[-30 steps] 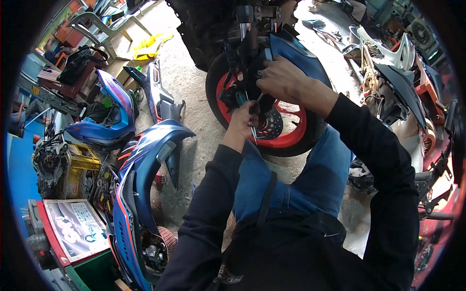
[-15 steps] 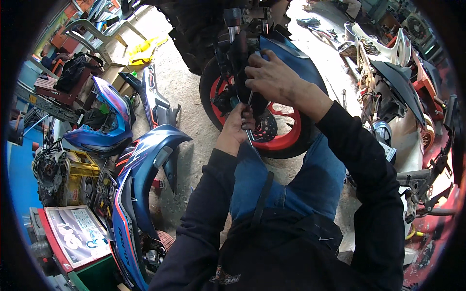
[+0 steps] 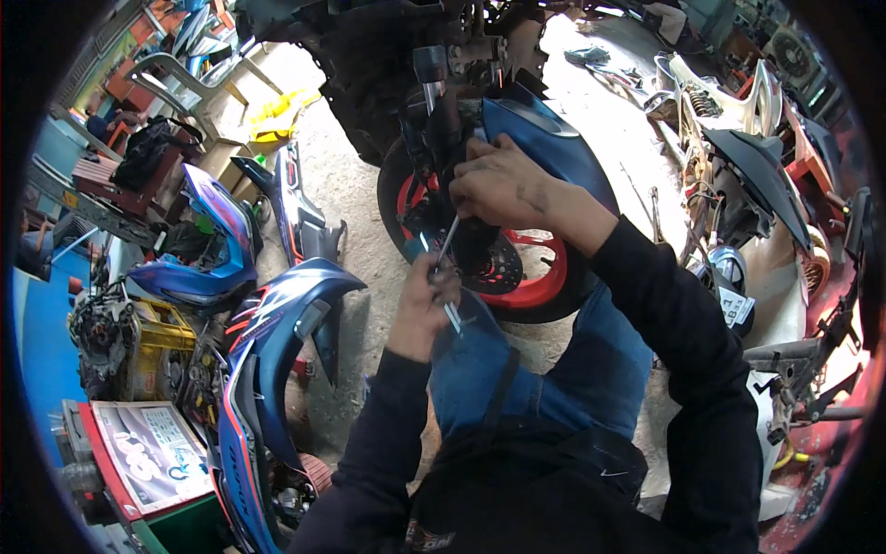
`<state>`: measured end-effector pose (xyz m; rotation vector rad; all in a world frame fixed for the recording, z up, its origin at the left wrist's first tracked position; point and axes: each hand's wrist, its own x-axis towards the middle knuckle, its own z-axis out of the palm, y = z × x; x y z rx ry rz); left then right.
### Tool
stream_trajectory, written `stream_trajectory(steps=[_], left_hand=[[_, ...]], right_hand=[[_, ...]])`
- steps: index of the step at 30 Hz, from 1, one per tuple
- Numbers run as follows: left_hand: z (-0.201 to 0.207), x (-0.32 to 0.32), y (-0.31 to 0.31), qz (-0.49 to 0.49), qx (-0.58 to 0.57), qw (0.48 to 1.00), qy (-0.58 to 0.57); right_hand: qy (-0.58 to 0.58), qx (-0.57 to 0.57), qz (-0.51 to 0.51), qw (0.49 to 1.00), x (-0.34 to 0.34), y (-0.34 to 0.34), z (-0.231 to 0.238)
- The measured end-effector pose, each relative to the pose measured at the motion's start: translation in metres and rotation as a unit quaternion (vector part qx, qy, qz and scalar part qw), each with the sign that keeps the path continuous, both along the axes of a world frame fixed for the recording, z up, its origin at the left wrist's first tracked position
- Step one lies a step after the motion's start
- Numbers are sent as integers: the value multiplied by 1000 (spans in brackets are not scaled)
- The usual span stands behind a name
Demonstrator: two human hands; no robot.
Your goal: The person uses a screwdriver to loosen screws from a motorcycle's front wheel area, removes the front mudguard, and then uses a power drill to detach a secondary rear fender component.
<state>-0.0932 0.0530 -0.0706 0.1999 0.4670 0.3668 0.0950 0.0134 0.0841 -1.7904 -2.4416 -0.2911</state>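
In front of me is a motorcycle front wheel with a black tyre, a red rim and a perforated brake disc. My left hand, smeared by motion, is closed around a teal-ended tool; its bright metal shaft sticks out below the fist. A thin metal rod slants between my two hands. Beside the fork and the blue front fender, my right hand has its fingers bent, the fingertips closed at the rod's upper end. What else lies under those fingers is hidden.
Blue body panels lie on the floor to my left, near a yellow crate of parts and a red box. A plastic chair stands at far left. Stripped frames and a dark panel are on the right.
My left hand has moved down and slightly left, away from the wheel. My right hand has shifted a little down and left, its fingers more bent. The view has tilted slightly.
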Motion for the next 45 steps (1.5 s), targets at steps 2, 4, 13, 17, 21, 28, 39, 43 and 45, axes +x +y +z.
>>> stream_trajectory(steps=[2,4,13,17,21,28,39,43,45], left_hand=[[2,-24,-3,-5,5,999,32],[4,-33,-3,72,75,986,132],[20,-61,-40,224,467,785,340],[28,-65,-50,281,576,671,372],[28,-71,-59,225,636,611,414],[25,-63,-60,212,672,578,413],[24,-63,-61,185,738,541,359],[23,-64,-53,104,304,911,257],[25,-68,-44,82,264,931,240]], right_hand=[[70,-120,-21,990,-8,3,-8],[119,-49,-25,991,-10,-7,-35],[787,108,-358,490,-86,-50,-102],[903,17,-285,322,-81,-41,-130],[912,-5,-263,316,-83,-35,-130],[909,1,-270,316,-75,-25,-134],[906,-16,-286,312,-71,-28,-139],[948,-79,-182,248,-73,-30,-140],[947,-88,-175,255,-72,-29,-140]])
